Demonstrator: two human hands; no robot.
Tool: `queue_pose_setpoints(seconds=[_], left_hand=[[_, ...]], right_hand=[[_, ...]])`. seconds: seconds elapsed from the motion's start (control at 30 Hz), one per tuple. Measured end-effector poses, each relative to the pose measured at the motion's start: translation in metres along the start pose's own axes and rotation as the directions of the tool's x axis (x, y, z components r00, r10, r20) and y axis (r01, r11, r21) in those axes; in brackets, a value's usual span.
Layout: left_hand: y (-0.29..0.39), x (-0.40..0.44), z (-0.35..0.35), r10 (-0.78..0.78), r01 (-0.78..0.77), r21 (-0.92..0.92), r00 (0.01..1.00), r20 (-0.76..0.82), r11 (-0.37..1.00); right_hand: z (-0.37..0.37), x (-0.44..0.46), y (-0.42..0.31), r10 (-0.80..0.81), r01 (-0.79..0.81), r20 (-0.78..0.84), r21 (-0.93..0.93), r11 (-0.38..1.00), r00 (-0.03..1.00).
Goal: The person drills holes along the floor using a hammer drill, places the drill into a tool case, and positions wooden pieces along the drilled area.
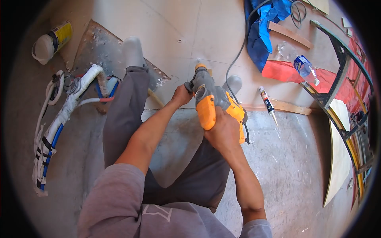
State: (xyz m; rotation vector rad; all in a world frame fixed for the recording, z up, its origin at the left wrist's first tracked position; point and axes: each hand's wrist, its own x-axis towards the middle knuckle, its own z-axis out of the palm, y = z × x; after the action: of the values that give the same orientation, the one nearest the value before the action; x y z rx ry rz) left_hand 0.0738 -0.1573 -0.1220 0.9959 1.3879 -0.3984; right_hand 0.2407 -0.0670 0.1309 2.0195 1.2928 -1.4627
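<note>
Two hands grip the drill [208,84]: left hand [182,95] closed at its side, right hand [222,132] wrapped around its rear; its long axis runs forward, nose just beyond the left fingers.

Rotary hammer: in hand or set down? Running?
In hand: left hand grips the side handle, right hand the rear of the rotary hammer. Running: cannot tell from one still.

Grey and beige floor [291,158] with wrapped pipes [68,106], a yellow-labelled bucket [55,40] and a sealant cartridge [266,98].
</note>
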Motion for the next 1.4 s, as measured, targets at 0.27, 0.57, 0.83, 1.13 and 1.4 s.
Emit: queue_pose_setpoints(seconds=[0.27,0.57,0.83,1.13,1.4], left_hand=[[-0.002,0.011,0.002,0.038,-0.037,0.057,0.999,-0.014,0.998],[0.006,0.005,-0.010,-0.066,0.068,0.147,0.998,-0.018,0.987],[0.031,-0.004,-0.005,-0.132,0.139,0.118,0.989,-0.067,0.983],[0.029,-0.002,-0.006,-0.105,0.114,0.126,0.992,-0.071,0.985],[0.024,0.001,-0.006,-0.094,0.104,0.163,0.993,-0.065,0.981]], right_hand=[[0.011,0.004,0.007,-0.032,0.032,-0.031,-0.001,0.999,0.999],[0.017,0.005,0.016,-0.006,0.014,-0.050,0.160,0.987,0.999],[-0.007,0.016,0.040,-0.058,0.070,-0.073,0.166,0.984,0.996],[-0.002,0.009,0.043,0.016,-0.001,-0.074,0.204,0.979,0.997],[0.016,0.006,0.049,-0.023,0.054,-0.142,0.224,0.973,0.990]])
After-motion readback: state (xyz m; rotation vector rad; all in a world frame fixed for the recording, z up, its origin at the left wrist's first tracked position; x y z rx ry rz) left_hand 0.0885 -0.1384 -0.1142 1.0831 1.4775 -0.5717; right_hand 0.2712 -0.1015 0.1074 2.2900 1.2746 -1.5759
